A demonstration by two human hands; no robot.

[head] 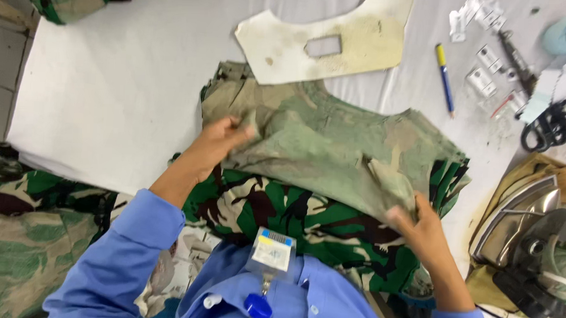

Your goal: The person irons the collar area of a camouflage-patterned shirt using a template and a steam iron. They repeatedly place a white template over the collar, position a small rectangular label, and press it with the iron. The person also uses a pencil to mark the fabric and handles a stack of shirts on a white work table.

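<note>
A stack of camouflage fabric pieces (333, 148) lies on the white padded table (110, 78), pale reverse side up on top, bright green print showing underneath (306, 216). My left hand (218, 141) pinches the left edge of the top pale piece. My right hand (418, 229) grips the same piece at its lower right corner, lifting it off the stack. A stained white cardboard template (337, 38) with a rectangular cut-out rests just beyond the stack.
A blue and yellow pen (444, 77), small metal clips (487, 72), snips and black-handled scissors (550, 127) lie at the right. An iron (525, 217) rests on its side at the right edge. More camouflage fabric (23, 231) is piled at the lower left and top left.
</note>
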